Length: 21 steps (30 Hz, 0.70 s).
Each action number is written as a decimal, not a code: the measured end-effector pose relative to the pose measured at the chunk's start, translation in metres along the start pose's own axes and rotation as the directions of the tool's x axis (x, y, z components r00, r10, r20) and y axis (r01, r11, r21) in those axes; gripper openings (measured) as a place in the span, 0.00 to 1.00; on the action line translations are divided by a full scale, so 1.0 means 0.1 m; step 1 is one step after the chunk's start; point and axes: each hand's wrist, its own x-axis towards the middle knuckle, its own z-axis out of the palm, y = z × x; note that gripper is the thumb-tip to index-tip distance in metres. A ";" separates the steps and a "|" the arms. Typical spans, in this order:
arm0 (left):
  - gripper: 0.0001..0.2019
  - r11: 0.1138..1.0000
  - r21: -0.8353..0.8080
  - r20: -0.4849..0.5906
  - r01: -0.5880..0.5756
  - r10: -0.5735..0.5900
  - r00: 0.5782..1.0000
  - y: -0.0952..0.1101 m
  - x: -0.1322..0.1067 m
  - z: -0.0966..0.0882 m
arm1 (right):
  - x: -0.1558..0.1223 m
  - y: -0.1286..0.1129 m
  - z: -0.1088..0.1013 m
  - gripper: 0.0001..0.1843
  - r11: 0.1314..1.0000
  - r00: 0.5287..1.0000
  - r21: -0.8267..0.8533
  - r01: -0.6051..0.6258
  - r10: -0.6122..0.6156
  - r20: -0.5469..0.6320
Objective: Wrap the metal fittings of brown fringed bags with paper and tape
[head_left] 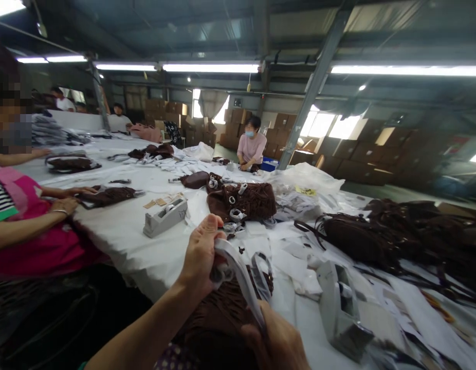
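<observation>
**anon1:** While the left hand (pixel 201 254) is pinching that white-wrapped strap (pixel 241 277) tight, is the right hand (pixel 278 339) gripping too?

**anon2:** Yep, it's closing round the strap's lower end, over the brown fringed bag (pixel 218 318) at the table (pixel 122 231) edge. Two dispensers are sitting nearby: a tape dispenser (pixel 164 216) and a second dispenser (pixel 340 308). What the blue crate (pixel 269 165) is holding, can't tell.

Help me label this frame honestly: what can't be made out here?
Head view:
right hand: cut off by bottom edge, grip unclear.
brown fringed bag: mostly hidden behind both hands.
left hand fingertips: hidden by the white strip.
near tape dispenser: blurred at the lens edge.
</observation>
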 end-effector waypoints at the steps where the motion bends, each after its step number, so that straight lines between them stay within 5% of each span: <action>1: 0.22 1.000 0.026 0.011 -0.015 0.015 1.000 -0.05 -0.01 0.01 | 0.02 0.01 -0.04 0.21 0.997 0.998 0.057 -0.057 0.056 0.024; 4: 0.21 0.992 0.109 0.119 -0.058 0.044 0.992 -0.17 -0.10 0.08 | 0.21 -0.12 -0.17 0.34 0.931 0.969 0.271 -0.247 0.234 0.079; 6: 0.20 0.990 0.123 0.156 -0.067 0.047 0.987 -0.22 -0.18 0.14 | 0.35 -0.24 -0.18 0.34 0.879 0.954 0.371 -0.300 0.285 0.096; 12: 0.20 0.999 -0.039 -0.079 0.017 -0.020 0.997 -0.33 -0.29 0.17 | 0.37 -0.37 0.05 0.16 0.949 0.969 0.227 -0.219 0.238 -0.060; 15: 0.22 0.986 0.166 0.144 -0.031 0.007 0.990 -0.35 -0.23 0.05 | 0.31 -0.29 -0.02 0.15 0.977 0.979 0.051 -0.206 0.206 0.013; 18: 0.22 0.780 0.570 0.510 -0.259 -0.089 0.855 -0.29 -0.21 -0.04 | 0.30 -0.23 -0.20 0.12 0.977 0.978 -0.186 -0.103 0.133 0.161; 20: 0.20 0.637 0.667 0.609 -0.387 -0.166 0.776 -0.23 -0.23 -0.03 | 0.33 -0.25 -0.31 0.12 0.976 0.969 -0.215 -0.038 0.088 0.230; 21: 0.20 0.634 0.664 0.617 -0.397 -0.164 0.769 -0.22 -0.25 -0.01 | 0.35 -0.27 -0.35 0.12 0.980 0.968 -0.192 -0.051 0.096 0.232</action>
